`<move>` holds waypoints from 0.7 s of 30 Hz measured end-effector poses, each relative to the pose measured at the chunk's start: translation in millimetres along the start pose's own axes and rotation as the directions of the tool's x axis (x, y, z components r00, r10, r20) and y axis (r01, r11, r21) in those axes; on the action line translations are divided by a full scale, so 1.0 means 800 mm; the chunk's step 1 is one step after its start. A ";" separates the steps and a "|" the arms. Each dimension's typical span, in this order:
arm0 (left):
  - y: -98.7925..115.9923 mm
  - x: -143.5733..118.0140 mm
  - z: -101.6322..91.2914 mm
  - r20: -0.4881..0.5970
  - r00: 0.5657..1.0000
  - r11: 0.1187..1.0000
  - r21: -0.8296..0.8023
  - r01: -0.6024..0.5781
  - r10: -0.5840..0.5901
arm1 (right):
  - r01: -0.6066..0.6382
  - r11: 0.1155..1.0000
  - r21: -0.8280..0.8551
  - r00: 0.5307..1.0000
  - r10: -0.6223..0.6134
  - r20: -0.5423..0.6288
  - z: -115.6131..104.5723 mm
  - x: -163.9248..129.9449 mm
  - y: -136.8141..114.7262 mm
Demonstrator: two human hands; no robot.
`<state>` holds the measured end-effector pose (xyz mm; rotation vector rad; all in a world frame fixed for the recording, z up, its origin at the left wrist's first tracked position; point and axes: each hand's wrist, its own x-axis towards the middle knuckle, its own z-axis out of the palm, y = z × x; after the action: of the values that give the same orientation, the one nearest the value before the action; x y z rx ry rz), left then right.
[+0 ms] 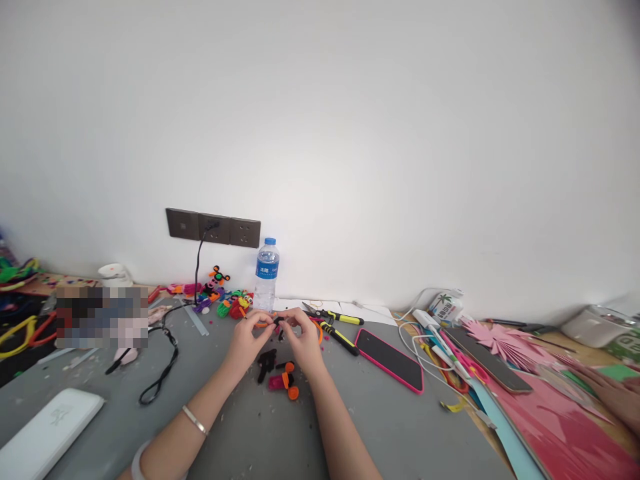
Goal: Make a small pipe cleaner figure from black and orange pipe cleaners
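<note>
Both hands, the left hand (249,335) and the right hand (303,335), met above the grey tabletop (240,427), fingers pinched together on a small black piece (278,321). It seemed a twisting step. The next move probably needed a steady grip, near the cutters (334,323).

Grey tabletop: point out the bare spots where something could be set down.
Bare grey table: between the black cord loop and left hand; also between right hand and pink-edged phone. Crowded: pipe-cleaner figures by the water bottle, and the paper-strewn right side.
</note>
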<state>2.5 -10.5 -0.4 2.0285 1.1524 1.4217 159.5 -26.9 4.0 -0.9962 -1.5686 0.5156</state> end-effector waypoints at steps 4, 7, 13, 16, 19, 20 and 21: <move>-0.002 -0.001 0.002 0.013 1.000 1.000 -0.021 0.010 -0.010 | 0.008 1.000 0.012 1.000 -0.009 0.008 0.000 0.000 0.000; -0.004 -0.002 0.004 0.002 1.000 1.000 -0.022 0.013 -0.013 | 0.006 1.000 0.023 1.000 -0.007 0.017 0.000 0.000 0.002; -0.001 -0.001 0.001 0.025 1.000 1.000 -0.017 0.015 -0.015 | 0.000 0.999 0.048 0.999 -0.002 0.038 -0.001 0.001 0.002; 0.001 -0.001 0.000 0.036 0.999 1.000 -0.017 0.018 -0.017 | -0.010 0.998 0.055 0.999 0.007 0.049 -0.001 0.002 -0.001; 0.002 -0.001 0.000 0.045 0.999 1.000 -0.007 0.022 -0.022 | -0.021 0.999 0.046 0.999 0.019 0.043 -0.001 0.002 -0.004; 0.002 -0.001 0.001 0.047 0.999 1.000 -0.004 0.022 -0.022 | -0.026 0.999 0.043 0.999 0.024 0.039 -0.001 0.002 -0.004; 0.002 -0.001 0.001 0.047 0.999 1.000 -0.001 0.021 -0.021 | -0.031 0.999 0.043 0.999 0.030 0.035 -0.001 0.001 -0.004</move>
<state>3.8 -12.2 0.2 2.0321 1.1486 1.3569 159.2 -28.0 7.5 -0.9838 -1.5684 0.5884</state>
